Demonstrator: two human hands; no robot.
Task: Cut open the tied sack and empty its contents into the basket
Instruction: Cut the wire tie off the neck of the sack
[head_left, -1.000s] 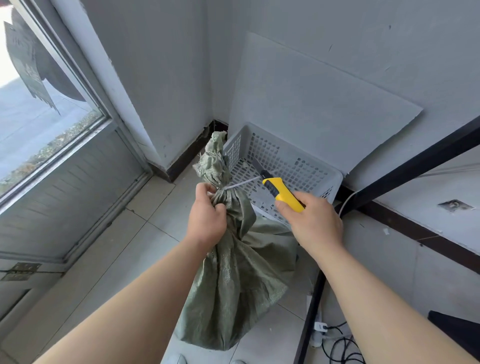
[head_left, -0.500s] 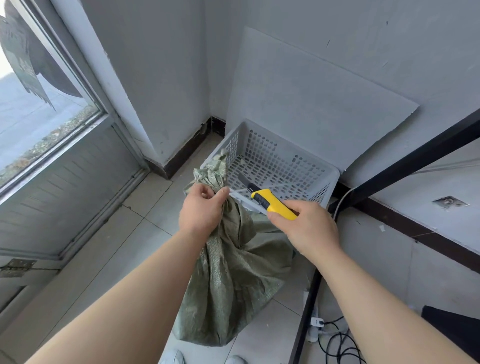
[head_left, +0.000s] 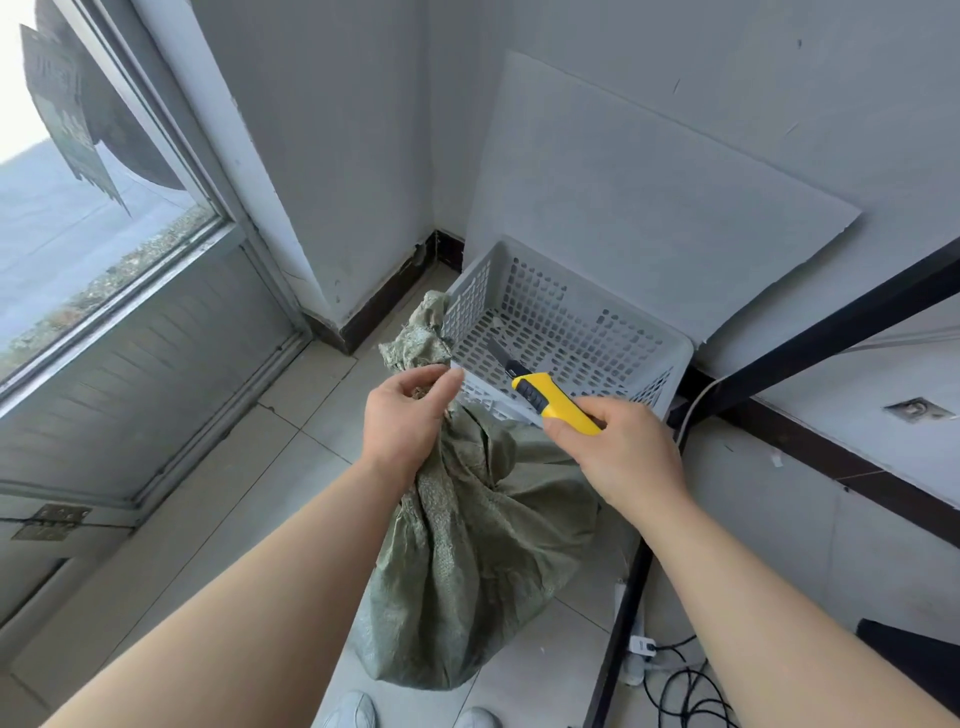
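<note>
Our left hand (head_left: 405, 415) grips gathered neck of green woven sack (head_left: 478, 561), sack resting on floor (head_left: 291, 467). Our right hand (head_left: 618, 457) grasps yellow utility knife (head_left: 553, 402), blade out over grey basket (head_left: 670, 358).

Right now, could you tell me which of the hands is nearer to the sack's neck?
Left. The left hand grips the sack at its neck; the right hand holds the knife off to the right, near the basket, apart from the neck.

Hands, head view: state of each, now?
Left hand: grips the sack at its neck.
Right hand: holds the yellow utility knife, blade out.
</note>
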